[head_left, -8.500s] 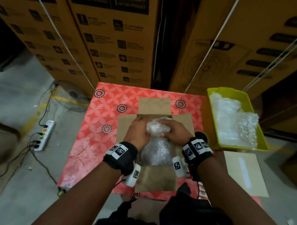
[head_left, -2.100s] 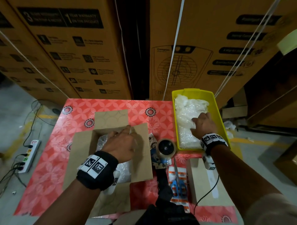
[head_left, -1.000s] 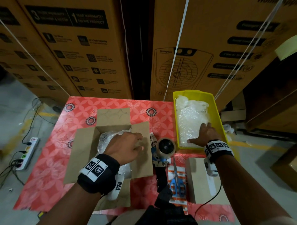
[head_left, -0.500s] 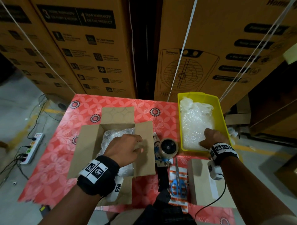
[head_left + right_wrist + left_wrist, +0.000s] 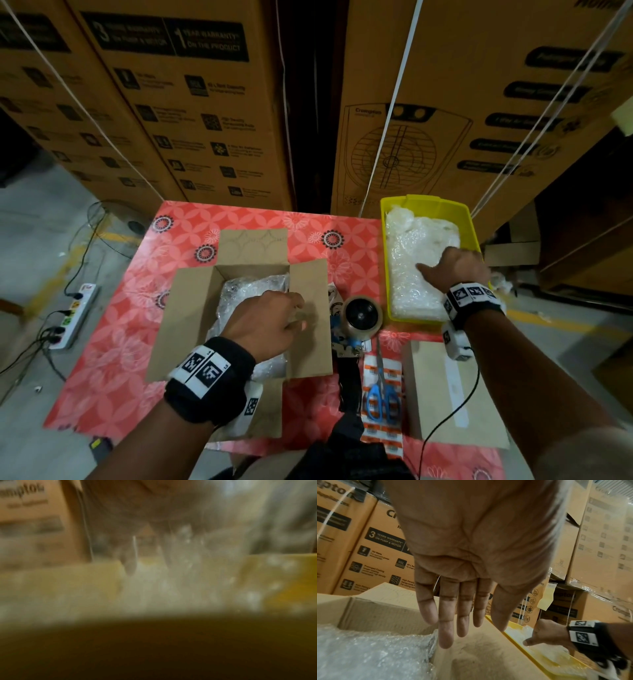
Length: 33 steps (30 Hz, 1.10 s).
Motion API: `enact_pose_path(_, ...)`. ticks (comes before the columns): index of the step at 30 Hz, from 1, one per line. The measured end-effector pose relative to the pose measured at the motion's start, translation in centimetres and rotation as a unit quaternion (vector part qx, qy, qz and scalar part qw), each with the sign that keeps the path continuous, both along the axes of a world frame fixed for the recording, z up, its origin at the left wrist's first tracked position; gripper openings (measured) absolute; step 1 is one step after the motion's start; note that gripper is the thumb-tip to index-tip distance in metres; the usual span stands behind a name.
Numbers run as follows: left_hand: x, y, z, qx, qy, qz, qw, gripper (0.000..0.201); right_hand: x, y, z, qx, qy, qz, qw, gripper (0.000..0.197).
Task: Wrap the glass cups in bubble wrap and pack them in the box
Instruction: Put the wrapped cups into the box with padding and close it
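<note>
Lifting bubble wrap (image 5: 416,263), right hand (image 5: 452,270) now curled

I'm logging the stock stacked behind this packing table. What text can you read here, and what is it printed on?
"3 YEARS WARRANTY ON PUMP & MOTOR": black label on a stacked carton.
"1 YEAR WARRANTY ON THE PRODUCT": black label on the carton behind the table.
"95L": icon on that carton.
"Crompton": carton with the fan drawing.
Smaller icon captions: too blurred.
</note>
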State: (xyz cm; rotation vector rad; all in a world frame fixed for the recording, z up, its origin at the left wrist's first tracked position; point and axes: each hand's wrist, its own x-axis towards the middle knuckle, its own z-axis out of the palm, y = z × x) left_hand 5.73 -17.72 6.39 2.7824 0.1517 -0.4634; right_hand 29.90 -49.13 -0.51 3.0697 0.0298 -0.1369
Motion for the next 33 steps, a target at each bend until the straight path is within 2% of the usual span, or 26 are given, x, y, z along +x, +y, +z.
enact_pose_path(2,-0.1,0.0,-0.1,0.002,-0.001,0.002,1.000,0.034,0.2,0.6,-0.9,-0.052,0.034,0.026,0.998,0.069)
enact_pose_path(4,-0.4,0.1,-0.2,0.000,-0.007,0.009,1.000,0.033,0.4,0.7,-1.9,-0.046,0.043,0.012,0.998,0.064)
enact_pose_path(9,-1.0,0.9,-0.6,-0.008,-0.007,0.034,0.999,0.039,0.7,0.0,-1.4,0.110,0.013,-0.082,0.990,0.025)
enact_pose_path(12,-1.2,1.5,-0.9,-0.003,-0.014,0.047,0.999,0.035,1.1,-1.3,0.3,0.181,0.010,-0.099,0.978,0.025)
enact_pose_path(14,-1.3,2.3,-1.4,-0.005,-0.019,0.075,0.997,0.033,1.1,-2.2,2.0,0.275,0.003,-0.075,0.959,0.031)
enact_pose_path(15,-1.4,2.7,-1.6,-0.007,-0.022,0.089,0.996,0.034,0.8,-2.3,3.0,0.341,0.006,-0.074,0.937,0.033)
enact_pose_path(17,-1.3,3.4,-1.9,-0.018,-0.034,0.111,0.993,0.031,-0.8,-1.3,5.0,0.483,0.026,-0.081,0.871,0.037)
enact_pose_path(20,-1.0,3.8,-1.8,-0.110,-0.089,0.142,0.980,0.015,-4.7,3.0,7.8,0.662,0.152,-0.083,0.729,0.035)
enact_pose_path(22,-1.1,3.7,-1.2,-0.214,-0.132,0.171,0.953,0.010,-7.6,6.8,9.2,0.730,0.226,-0.064,0.642,0.028)
enact_pose_path(24,-1.5,3.5,0.3,-0.332,-0.156,0.220,0.904,0.018,-10.7,10.5,9.8,0.768,0.281,-0.046,0.574,0.025)
enact_pose_path(25,-1.7,3.5,1.1,-0.405,-0.156,0.252,0.865,0.028,-12.1,12.3,9.7,0.777,0.306,-0.041,0.549,0.024)
enact_pose_path(27,-2.4,3.6,2.9,-0.555,-0.121,0.301,0.766,0.057,-14.5,15.3,8.9,0.785,0.354,-0.048,0.507,0.026)
enact_pose_path(28,-2.7,3.8,3.2,-0.597,-0.112,0.308,0.732,0.067,-15.7,16.6,8.5,0.785,0.378,-0.048,0.489,0.029)
enact_pose_path(29,-2.9,4.2,3.1,-0.617,-0.116,0.307,0.716,0.072,-16.6,17.8,8.1,0.782,0.391,-0.045,0.483,0.029)
enact_pose_path(30,-3.1,4.5,2.9,-0.616,-0.130,0.304,0.715,0.076,-17.6,18.8,7.8,0.775,0.395,-0.038,0.493,0.022)
enact_pose_path(31,-3.3,5.0,2.4,-0.602,-0.149,0.306,0.722,0.081,-18.3,19.8,7.3,0.762,0.386,-0.030,0.519,0.014)
enact_pose_path(33,-3.8,6.0,1.0,-0.546,-0.193,0.321,0.749,0.088,-19.3,21.2,6.1,0.724,0.332,-0.010,0.605,0.016)
